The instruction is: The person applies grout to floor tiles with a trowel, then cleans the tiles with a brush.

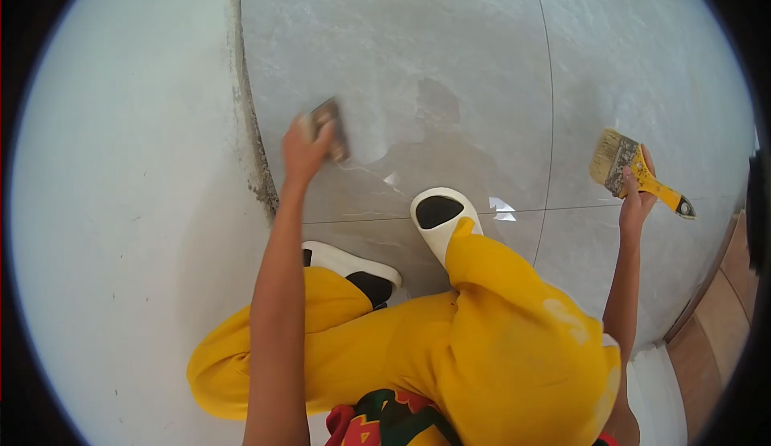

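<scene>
My left hand (303,150) is closed around a flat, rectangular brown-grey block (336,137), held low at the grey floor tiles (482,52). Motion blurs the block, so its exact kind does not show. In my right hand (637,197) is a wide paintbrush (614,159) with a yellow handle and pale bristles caked in grey near the ferrule. The brush is raised at the right, bristles pointing left and handle tip to the lower right. A darker, wet-looking patch (442,153) spreads over the tile between my hands.
A white wall (128,165) rises along the left, with a rough, chipped lower edge (255,149). My feet in white and black slippers (440,211) stand on the tiles, below yellow trousers (514,341). Thin joints cross the floor. Brown tiles (711,333) lie at the lower right.
</scene>
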The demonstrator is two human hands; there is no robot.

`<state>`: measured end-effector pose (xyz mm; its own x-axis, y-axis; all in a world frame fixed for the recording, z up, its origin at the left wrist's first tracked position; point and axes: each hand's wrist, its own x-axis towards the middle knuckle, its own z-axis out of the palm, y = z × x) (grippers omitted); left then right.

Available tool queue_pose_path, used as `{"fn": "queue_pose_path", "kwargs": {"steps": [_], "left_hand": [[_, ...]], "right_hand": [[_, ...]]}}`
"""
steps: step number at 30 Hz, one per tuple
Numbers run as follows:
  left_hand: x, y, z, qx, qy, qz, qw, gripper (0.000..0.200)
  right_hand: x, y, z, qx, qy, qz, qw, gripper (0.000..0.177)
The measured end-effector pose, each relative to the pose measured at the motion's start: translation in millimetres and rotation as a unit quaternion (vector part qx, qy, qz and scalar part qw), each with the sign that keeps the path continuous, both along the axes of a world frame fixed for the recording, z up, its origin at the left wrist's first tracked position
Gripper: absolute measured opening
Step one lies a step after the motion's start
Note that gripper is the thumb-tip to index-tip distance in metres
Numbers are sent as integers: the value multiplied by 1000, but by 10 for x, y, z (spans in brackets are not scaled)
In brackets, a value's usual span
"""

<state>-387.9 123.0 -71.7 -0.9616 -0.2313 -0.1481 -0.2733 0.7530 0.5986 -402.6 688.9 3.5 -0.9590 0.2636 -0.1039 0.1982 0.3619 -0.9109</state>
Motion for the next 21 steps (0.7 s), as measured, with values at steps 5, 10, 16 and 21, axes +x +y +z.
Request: {"fn": "queue_pose_path", "kwargs": {"steps": [5, 10, 16, 21], "left_hand": [[348, 971, 45, 43, -28, -22, 998, 35], [429, 762, -201, -1, -94, -103, 990, 38], [394, 992, -44, 55, -62, -18, 996, 36], [-358, 2450, -78, 52, -37, -185, 981, 30]], "right_hand": [[114, -256, 19, -6, 37, 12, 999, 51], [-145, -730, 265, 51, 49, 125, 990, 50], [-253, -364, 159, -14, 30, 85, 996, 51], [-414, -1213, 252, -11, 106, 170, 980, 49]]}}
